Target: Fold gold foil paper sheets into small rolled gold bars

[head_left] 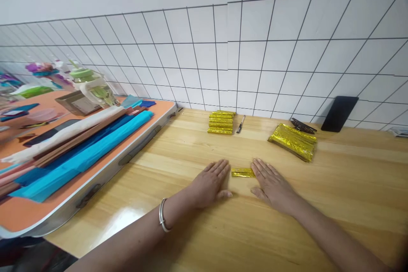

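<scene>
A narrow folded strip of shiny gold foil paper (242, 173) lies on the wooden table between my hands. My left hand (210, 182) rests flat just left of the strip, fingers stretched out and the thumb apart. On the other side, my right hand (270, 182) lies flat with its fingertips at the strip's right end, partly covering it. Behind them sits a row of folded gold foil strips (220, 123). To the back right is a stack of flat gold foil sheets (295, 141).
A pen (241, 124) lies beside the folded strips. A black hair clip (302, 126) and a dark phone (339, 113) stand near the tiled wall (255, 55). At left, an orange-topped table (162, 112) bears rolls of coloured paper (95, 153), a cardboard box (78, 103) and a green-lidded bottle (92, 87).
</scene>
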The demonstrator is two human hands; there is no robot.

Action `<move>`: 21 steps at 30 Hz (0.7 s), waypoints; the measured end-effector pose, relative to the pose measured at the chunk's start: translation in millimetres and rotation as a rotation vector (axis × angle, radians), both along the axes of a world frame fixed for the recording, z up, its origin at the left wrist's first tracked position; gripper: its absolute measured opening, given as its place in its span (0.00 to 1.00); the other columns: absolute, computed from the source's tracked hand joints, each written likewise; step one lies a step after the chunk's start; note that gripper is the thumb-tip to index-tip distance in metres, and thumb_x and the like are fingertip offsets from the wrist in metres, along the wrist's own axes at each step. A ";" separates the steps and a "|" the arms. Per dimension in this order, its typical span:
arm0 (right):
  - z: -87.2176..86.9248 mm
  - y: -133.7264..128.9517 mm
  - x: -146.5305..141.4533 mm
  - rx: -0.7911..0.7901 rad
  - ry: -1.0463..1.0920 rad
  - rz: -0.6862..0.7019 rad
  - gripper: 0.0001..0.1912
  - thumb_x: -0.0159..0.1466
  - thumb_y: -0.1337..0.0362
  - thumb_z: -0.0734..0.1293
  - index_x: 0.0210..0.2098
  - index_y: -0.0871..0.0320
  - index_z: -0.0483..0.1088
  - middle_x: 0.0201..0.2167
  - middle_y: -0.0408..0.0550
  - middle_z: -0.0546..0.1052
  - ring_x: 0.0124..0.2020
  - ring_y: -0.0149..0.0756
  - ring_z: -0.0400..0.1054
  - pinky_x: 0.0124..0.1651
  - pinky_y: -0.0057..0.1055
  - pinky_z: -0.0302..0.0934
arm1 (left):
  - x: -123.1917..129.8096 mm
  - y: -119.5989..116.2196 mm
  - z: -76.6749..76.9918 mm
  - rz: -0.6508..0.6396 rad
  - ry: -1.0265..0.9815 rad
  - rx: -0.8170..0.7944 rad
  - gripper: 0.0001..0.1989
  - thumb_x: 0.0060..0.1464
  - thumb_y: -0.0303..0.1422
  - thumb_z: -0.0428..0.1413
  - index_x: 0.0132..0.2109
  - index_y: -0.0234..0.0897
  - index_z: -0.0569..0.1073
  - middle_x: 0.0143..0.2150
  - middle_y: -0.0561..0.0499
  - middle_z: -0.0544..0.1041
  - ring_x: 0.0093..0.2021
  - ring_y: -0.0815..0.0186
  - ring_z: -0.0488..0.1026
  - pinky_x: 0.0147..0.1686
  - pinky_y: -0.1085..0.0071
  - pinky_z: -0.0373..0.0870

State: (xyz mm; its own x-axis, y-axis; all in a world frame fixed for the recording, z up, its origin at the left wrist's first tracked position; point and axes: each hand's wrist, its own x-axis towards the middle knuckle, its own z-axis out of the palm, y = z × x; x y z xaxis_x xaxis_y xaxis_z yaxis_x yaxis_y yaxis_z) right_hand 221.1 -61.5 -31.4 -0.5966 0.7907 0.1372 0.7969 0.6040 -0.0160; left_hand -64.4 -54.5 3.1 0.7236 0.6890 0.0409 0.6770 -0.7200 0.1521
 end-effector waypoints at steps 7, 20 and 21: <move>-2.0 25.2 -5.2 0.007 0.006 -0.007 0.36 0.66 0.47 0.49 0.66 0.62 0.39 0.66 0.54 0.44 0.66 0.43 0.34 0.65 0.44 0.39 | 29.2 14.7 5.9 0.002 -0.095 0.055 0.41 0.57 0.56 0.38 0.66 0.32 0.40 0.68 0.40 0.41 0.67 0.55 0.37 0.62 0.58 0.41; -1.7 21.6 -10.9 0.059 0.046 -0.057 0.32 0.67 0.53 0.50 0.66 0.62 0.39 0.66 0.53 0.43 0.66 0.42 0.36 0.65 0.44 0.40 | 66.2 28.9 -22.5 -0.065 -0.116 0.079 0.42 0.56 0.57 0.37 0.66 0.29 0.45 0.67 0.38 0.47 0.67 0.54 0.40 0.62 0.58 0.40; -1.5 18.9 -10.9 0.049 0.046 -0.051 0.33 0.67 0.53 0.50 0.66 0.62 0.39 0.66 0.54 0.43 0.66 0.42 0.36 0.65 0.44 0.40 | 66.8 28.7 -22.4 -0.060 -0.113 0.080 0.42 0.56 0.57 0.37 0.66 0.29 0.46 0.67 0.38 0.47 0.67 0.54 0.41 0.62 0.58 0.40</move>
